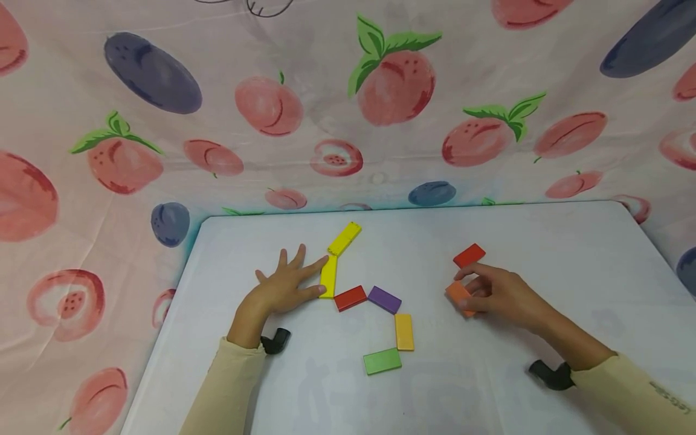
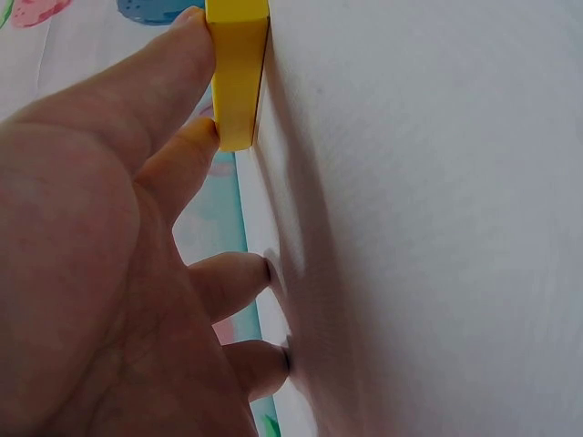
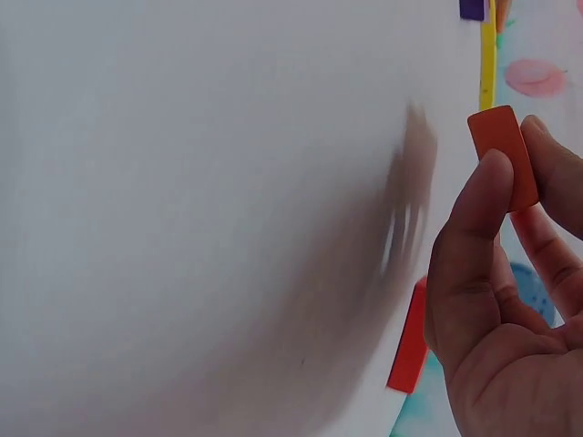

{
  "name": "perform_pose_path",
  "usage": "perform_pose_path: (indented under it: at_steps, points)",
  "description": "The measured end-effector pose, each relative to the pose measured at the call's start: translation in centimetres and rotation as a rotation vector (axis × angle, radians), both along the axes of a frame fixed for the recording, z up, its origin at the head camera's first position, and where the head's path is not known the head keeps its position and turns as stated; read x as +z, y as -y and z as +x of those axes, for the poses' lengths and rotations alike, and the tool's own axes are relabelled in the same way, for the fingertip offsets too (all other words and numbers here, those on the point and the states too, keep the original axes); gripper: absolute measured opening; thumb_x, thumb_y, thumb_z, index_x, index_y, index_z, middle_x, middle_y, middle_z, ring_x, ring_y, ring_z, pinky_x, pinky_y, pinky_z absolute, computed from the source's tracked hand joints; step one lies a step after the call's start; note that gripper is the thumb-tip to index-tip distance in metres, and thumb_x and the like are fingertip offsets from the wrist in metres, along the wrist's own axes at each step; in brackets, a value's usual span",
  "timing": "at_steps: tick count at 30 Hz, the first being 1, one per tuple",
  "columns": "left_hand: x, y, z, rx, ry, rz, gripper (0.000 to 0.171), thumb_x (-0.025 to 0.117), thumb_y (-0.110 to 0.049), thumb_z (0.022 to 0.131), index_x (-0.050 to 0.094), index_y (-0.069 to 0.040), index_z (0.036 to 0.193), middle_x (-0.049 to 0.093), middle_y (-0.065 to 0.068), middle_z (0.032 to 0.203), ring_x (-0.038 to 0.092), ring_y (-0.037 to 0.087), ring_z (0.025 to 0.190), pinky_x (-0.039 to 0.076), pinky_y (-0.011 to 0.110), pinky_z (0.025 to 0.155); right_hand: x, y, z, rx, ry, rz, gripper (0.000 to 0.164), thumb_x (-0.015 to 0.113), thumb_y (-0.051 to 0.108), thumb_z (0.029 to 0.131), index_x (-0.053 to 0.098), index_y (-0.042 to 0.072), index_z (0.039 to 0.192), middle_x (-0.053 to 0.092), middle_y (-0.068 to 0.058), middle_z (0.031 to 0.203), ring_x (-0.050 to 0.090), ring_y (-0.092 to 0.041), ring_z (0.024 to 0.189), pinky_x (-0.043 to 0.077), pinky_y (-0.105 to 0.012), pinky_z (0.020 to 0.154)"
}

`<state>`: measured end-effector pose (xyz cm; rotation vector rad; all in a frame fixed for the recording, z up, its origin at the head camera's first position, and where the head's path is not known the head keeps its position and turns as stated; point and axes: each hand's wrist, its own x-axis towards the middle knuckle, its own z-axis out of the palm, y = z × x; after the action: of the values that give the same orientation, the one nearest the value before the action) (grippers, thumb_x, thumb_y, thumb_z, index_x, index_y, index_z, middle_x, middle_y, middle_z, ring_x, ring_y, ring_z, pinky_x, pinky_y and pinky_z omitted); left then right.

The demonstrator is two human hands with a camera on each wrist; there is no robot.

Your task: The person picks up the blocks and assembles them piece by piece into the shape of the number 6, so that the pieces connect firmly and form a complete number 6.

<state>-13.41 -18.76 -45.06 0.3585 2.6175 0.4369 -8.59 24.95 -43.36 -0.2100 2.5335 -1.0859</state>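
Note:
With its fingers spread, my left hand (image 1: 277, 287) rests on the white table; its thumb and index fingertip touch the left side of a yellow block (image 1: 328, 278). In the left wrist view those two tips lie along that block (image 2: 239, 77), while other fingertips meet the tabletop. My right hand (image 1: 502, 296) pinches an orange block (image 1: 457, 293) between thumb and fingers. The right wrist view shows the orange block (image 3: 499, 137) held above the table. Just beyond that hand lies a red block (image 1: 469, 255).
A second yellow block (image 1: 345, 238) joins the first at its far end. From the near end, a red block (image 1: 350, 298), a purple block (image 1: 385, 299), an amber block (image 1: 404, 333) and a green block (image 1: 382, 361) curve toward me. Fruit-printed cloth (image 1: 326, 90) hangs behind the table (image 1: 544, 241).

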Motion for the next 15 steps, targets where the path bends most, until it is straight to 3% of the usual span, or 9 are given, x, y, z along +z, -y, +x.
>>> perform_pose_path:
  at_steps: [15]
  points:
    - [0.0, 0.0, 0.0, -0.002, 0.005, -0.004, 0.071, 0.06, -0.06, 0.095, 0.028, -0.05, 0.157, 0.003, 0.01, 0.174, -0.008, 0.051, 0.156, -0.002, 0.092, 0.101, 0.2, 2.7, 0.3, 0.039, 0.042, -0.038, 0.046, 0.085, 0.025, 0.084, 0.065, 0.017, 0.125, 0.073, -0.001, 0.097, 0.067, -0.017, 0.088, 0.058, -0.027, 0.071]
